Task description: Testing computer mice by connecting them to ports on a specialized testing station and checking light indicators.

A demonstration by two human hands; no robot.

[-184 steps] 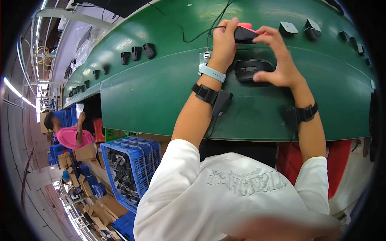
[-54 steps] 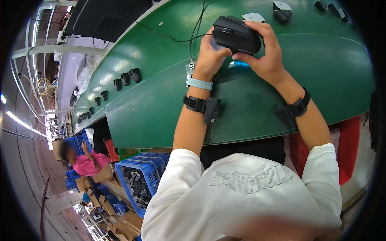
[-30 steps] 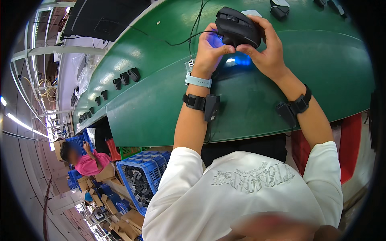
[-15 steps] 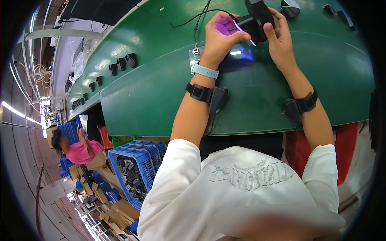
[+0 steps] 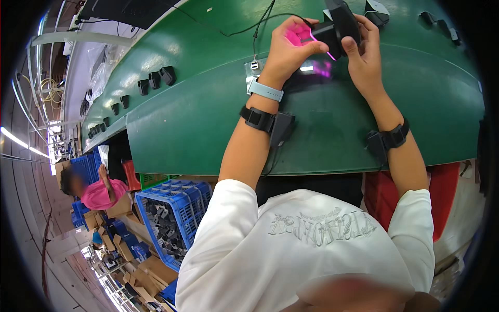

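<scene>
Both hands hold up a black device with a glowing pink strip along one edge, above the far part of the green table. My left hand closes round its lit end, thumb along the strip, its palm tinted pink. A thin black cable runs to that end; where it joins is hidden by my fingers. My right hand grips the opposite side, thumb on the near face and fingers behind. The device's exact kind I cannot make out. Below the left hand lies a small white connector block on a cord.
Several black units stand in a line along the table's left side. Another black unit and small dark parts lie at the far right. A blue crate of dark parts stands left of me. A person in pink is farther left.
The glowing strip and its table reflection have turned from violet-blue to pink. Both hands have shifted slightly right with the device, still gripping it.
</scene>
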